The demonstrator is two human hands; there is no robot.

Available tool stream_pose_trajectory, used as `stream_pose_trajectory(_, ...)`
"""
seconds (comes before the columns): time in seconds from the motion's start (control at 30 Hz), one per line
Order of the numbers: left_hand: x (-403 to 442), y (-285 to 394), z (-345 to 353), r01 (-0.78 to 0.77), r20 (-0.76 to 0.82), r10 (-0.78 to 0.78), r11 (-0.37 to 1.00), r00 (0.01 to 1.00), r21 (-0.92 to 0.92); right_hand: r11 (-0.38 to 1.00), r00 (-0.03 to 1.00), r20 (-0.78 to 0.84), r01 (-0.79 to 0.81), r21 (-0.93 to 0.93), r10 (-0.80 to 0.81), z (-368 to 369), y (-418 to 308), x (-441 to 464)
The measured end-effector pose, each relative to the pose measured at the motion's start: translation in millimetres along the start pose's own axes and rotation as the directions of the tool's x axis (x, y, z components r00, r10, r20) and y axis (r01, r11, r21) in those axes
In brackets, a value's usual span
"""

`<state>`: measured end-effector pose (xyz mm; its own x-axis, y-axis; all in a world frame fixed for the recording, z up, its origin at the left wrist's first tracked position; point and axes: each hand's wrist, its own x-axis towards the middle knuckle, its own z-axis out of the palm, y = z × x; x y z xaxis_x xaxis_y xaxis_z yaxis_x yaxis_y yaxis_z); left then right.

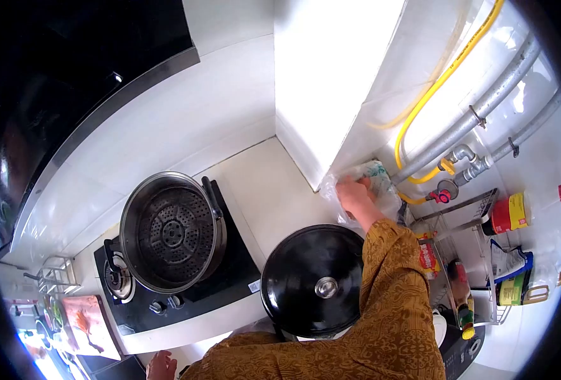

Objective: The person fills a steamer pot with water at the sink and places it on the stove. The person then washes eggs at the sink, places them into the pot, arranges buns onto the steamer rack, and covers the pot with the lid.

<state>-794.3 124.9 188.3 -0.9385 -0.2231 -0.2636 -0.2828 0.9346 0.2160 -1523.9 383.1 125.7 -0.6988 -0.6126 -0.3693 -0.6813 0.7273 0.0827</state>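
My right hand [355, 197] reaches into a clear plastic bag [382, 183] in the corner of the counter, below the yellow hose. Its fingers are bent and partly hidden by the bag, and something reddish shows beside them; what they hold cannot be made out. Low in the view, my left hand [161, 366] hangs near the counter's front edge, cut off by the frame, its fingers mostly out of sight. Between the bag and my body sits a large black lid [312, 278] with a metal knob. A steamer pot [173, 234] with a perforated tray inside stands on the black stove.
A cutting board [90, 326] with reddish pieces lies at the left, near a wire rack [57, 275]. On the right are a metal shelf [480, 253] with bottles and packets, grey pipes [493, 88] and a yellow gas hose [445, 79]. A dark hood overhangs the upper left.
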Motion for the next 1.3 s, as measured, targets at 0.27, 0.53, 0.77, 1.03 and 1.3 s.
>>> stream_pose_trajectory(0.27,20.7,43.9,-35.2,0.489,0.125,-0.473,0.828,0.872,-0.275,0.989,0.993,-0.013,-0.114,-0.092,0.113,19.5,0.0,13.5)
stream_pose_trajectory(0.53,43.3,60.3,-67.5,0.555,0.219,-0.512,0.795,0.830,-0.246,0.997,0.999,-0.053,-0.017,-0.070,0.013,24.7,7.6,14.8)
stream_pose_trajectory(0.77,61.3,73.6,-111.4,0.437,0.130,-0.417,0.865,0.899,-0.245,0.907,0.956,-0.216,-0.093,0.411,0.196,19.9,31.6,-28.8)
stream_pose_trajectory(1.03,157.3,121.5,-176.7,0.189,0.101,-0.161,0.855,0.982,-0.483,-0.165,0.963,-0.113,0.156,0.974,0.246,-20.6,40.9,-73.7)
stream_pose_trajectory(1.3,287.7,188.1,-145.1,0.115,0.142,0.009,-0.638,0.990,-0.762,-0.069,0.698,-0.583,0.615,0.785,-0.416,-139.0,-115.2,-139.5)
